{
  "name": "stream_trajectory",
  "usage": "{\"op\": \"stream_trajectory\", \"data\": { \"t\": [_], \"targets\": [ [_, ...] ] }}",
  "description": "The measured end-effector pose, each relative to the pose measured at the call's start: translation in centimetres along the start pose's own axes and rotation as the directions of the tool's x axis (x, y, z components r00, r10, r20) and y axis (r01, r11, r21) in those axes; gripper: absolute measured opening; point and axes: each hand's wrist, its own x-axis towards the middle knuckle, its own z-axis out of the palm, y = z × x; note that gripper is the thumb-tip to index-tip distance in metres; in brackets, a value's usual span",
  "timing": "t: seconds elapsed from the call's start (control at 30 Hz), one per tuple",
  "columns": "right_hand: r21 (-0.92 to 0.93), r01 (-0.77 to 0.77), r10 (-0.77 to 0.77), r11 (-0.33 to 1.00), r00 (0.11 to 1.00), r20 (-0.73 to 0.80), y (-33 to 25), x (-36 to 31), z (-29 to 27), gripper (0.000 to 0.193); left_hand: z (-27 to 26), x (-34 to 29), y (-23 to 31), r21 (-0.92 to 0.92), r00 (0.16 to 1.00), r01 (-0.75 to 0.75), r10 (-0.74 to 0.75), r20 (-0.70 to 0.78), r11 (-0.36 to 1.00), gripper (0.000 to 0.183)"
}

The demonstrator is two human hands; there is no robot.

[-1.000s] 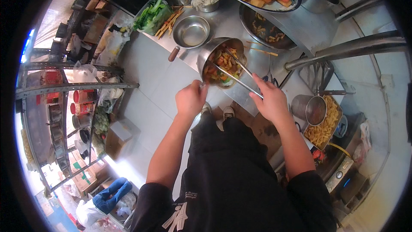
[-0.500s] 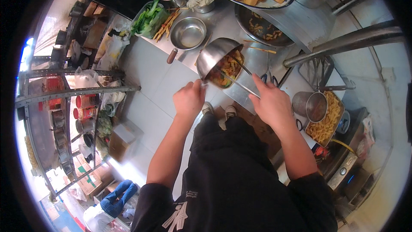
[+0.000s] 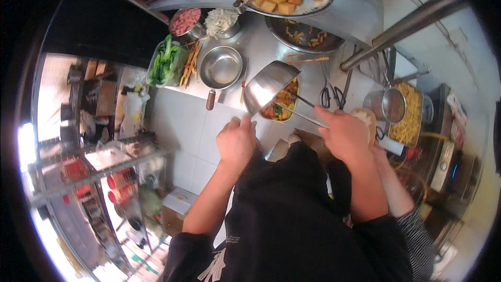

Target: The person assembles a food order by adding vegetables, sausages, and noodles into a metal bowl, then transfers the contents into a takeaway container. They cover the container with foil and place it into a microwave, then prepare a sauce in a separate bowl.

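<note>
My left hand (image 3: pixel 237 141) is closed on the near edge of a steel bowl (image 3: pixel 269 86), which is tilted on its side. Beneath it is a container of mixed food (image 3: pixel 279 110), with red, yellow and green pieces; the bowl hides part of it. My right hand (image 3: pixel 344 133) grips metal tongs (image 3: pixel 308 116), their two long arms reaching to the food at the bowl's mouth. Close beyond my right hand, another person's hand (image 3: pixel 383 159) is beside a round pale dish (image 3: pixel 364 119) with whitish contents, partly hidden by my hand.
A wooden-handled pan (image 3: pixel 222 68), skewers (image 3: pixel 190 65), leafy greens (image 3: pixel 168 62) and a large metal pan (image 3: pixel 334 42) occupy the counter. Black-handled scissors (image 3: pixel 332 96) lie to the right. A plate of potatoes and sausages (image 3: pixel 282 8) stands above. The co-worker's striped sleeve (image 3: pixel 417 240) is behind my right arm.
A co-worker's arm and the pale dish have come in at the right. The view has turned somewhat. The steel bowl stays tilted over the container, with both my hands keeping their holds.
</note>
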Motion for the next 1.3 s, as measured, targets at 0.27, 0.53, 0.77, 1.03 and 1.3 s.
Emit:
{"op": "stream_trajectory", "data": {
  "t": [0.27, 0.53, 0.77, 1.03, 1.3],
  "targets": [
    [0.236, -0.172, 0.205, 0.956, 0.971, -0.124, -0.8, -6.1, 5.0, 0.054, -0.7, 1.7, -4.0, -0.037, 0.987, -0.161, 0.161, -0.004, 0.986, 0.019],
    [0.333, -0.214, 0.307, 0.918, 0.916, -0.258, 1.2, -2.1, 6.1, 0.048, -1.2, 1.6, -3.3, -0.058, 0.997, -0.075, 0.075, -0.005, 0.996, 0.019],
    [0.210, -0.199, 0.242, 0.957, 0.948, -0.204, 0.9, -3.4, 6.9, 0.047, -1.1, 1.9, -3.2, -0.064, 1.000, -0.003, 0.002, -0.013, 0.998, 0.019],
    [0.376, -0.096, 0.137, 0.922, 0.987, -0.084, 2.1, -4.6, 3.5, 0.055, -1.7, 2.1, -3.0, -0.094, 0.999, 0.032, -0.035, -0.034, 0.995, 0.018],
    [0.175, -0.155, 0.180, 0.972, 0.975, -0.133, 0.9, -2.1, 6.5, 0.054, -1.6, 2.3, -3.3, -0.084, 0.996, 0.015, -0.022, -0.091, 0.996, 0.019]
  ]
}}
